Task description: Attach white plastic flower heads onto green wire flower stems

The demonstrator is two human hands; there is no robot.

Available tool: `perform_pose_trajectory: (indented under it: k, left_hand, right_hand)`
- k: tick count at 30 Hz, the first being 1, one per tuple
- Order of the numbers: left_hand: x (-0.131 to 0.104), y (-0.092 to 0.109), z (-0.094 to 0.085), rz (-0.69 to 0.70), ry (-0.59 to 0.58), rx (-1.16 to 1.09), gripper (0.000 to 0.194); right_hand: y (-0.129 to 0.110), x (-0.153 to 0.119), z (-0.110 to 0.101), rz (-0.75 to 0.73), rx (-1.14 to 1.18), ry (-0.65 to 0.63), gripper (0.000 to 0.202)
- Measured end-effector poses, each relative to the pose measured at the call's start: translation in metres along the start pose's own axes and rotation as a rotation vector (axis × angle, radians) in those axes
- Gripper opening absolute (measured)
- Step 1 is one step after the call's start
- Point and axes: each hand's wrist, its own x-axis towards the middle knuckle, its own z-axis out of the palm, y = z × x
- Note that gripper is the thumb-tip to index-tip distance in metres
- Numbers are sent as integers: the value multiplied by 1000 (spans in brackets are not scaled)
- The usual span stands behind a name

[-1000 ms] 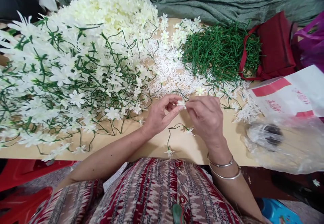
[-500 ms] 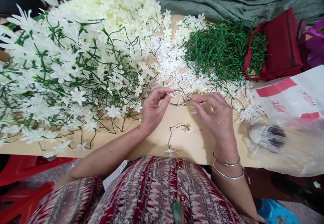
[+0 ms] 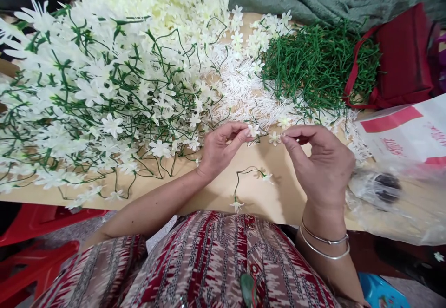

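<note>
My left hand (image 3: 226,151) is closed, thumb and forefinger pinching a white artificial flower (image 3: 254,130). A thin green stem (image 3: 265,131) curves out beside that flower. To the right, my right hand (image 3: 318,164) pinches at the edge of a small white blossom (image 3: 274,138); the exact point of grip is too small to make out. The two hands are a short gap apart above the table. Below them a loose green stem with white flowers at its ends (image 3: 237,185) lies on the tabletop (image 3: 216,196).
A large heap of stemmed white flowers (image 3: 111,99) spreads left. Loose white petals (image 3: 163,6) are piled behind, with white stamens (image 3: 240,80) and green stems (image 3: 317,66) in the middle. On the right are a red bag (image 3: 402,57) and a plastic bag (image 3: 397,210).
My right hand has moved right and looks closer to the camera, with a small white blossom now at its fingertips. The flower in my left hand shows more fully. The view has shifted slightly.
</note>
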Motion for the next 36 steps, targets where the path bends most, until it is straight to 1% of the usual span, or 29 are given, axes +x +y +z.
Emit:
perform_pose_trajectory:
  k: [2, 3, 4, 6, 9, 13, 16, 18, 21, 23, 25, 27, 29, 31, 33, 36]
  left_hand:
    - [0, 0, 0, -4, -14, -19, 33]
    - [0, 0, 0, -6, -20, -34, 33]
    - [0, 0, 0, -7, -25, -50, 34]
    - [0, 1, 0, -8, -30, -78, 33]
    - [0, 2, 0, 8, -49, -97, 30]
    - [0, 4, 0, 48, -77, -109, 24]
    - [0, 4, 1, 81, -64, -83, 20]
    - [0, 4, 1, 113, -54, -53, 19]
    - [-1, 5, 0, 185, -40, 36, 18]
    - [-1, 5, -1, 248, -32, 107, 16]
    - [-1, 6, -2, 322, -36, 175, 13]
    - [-1, 7, -3, 400, -51, 236, 11]
    - [-1, 8, -3, 467, -68, 279, 12]
    - [-2, 9, -3, 503, -75, 294, 13]
    - [-2, 9, -1, 511, -76, 291, 15]
    - [-2, 10, 0, 521, -95, 276, 18]
  right_hand:
    - [-5, -1, 10, 39, 192, 38, 5]
    - [-5, -2, 16, 6, 279, 65, 9]
    - [-4, -2, 22, -14, 339, 66, 11]
    - [-1, -3, 33, -66, 389, 59, 13]
    - [5, -4, 42, -146, 329, 62, 14]
    - [9, -6, 45, -317, 83, 114, 18]
    - [7, -8, 46, -415, -63, 113, 21]
    - [5, -10, 48, -384, -48, 108, 19]
    - [4, -11, 50, -203, 83, 122, 13]
    - [4, -11, 49, -89, 169, 111, 19]
    - [5, -10, 46, -40, 211, 65, 24]
    - [7, -9, 42, -44, 211, 20, 16]
    - [9, -7, 39, -73, 211, 20, 4]
    - [11, -7, 38, -100, 220, 58, 7]
    - [14, -7, 39, -111, 227, 85, 7]
    - [17, -7, 43, -89, 308, 77, 6]
